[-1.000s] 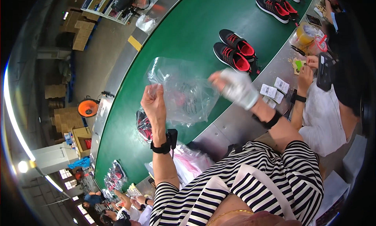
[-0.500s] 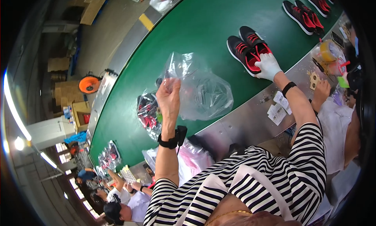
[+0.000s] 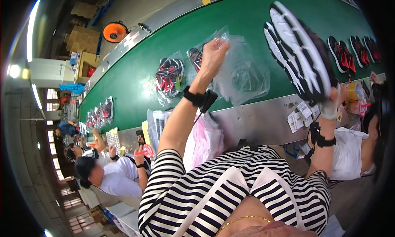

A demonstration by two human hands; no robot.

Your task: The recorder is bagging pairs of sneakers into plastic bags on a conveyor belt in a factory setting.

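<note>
Holding two shoes (image 3: 298, 52) and one clear bag (image 3: 242, 68)

One view: head cam, left lens of a side-by-side fisheye pair. Looks from the wearer's head down and forward, upright, unmirrored. Shirt (image 3: 177, 196) fills bottom centre, close up. Tabletop (image 3: 247, 15) arcs across the middle at mid range. Left grip (image 3: 214, 56) and right grip (image 3: 330, 102) both in frame; shoes (image 3: 297, 48) at the right one loom large. Floor (image 3: 156, 7) and fan (image 3: 115, 32) are far, upper left. Lamp (image 3: 33, 33) bends along the left rim; corners black.
</note>
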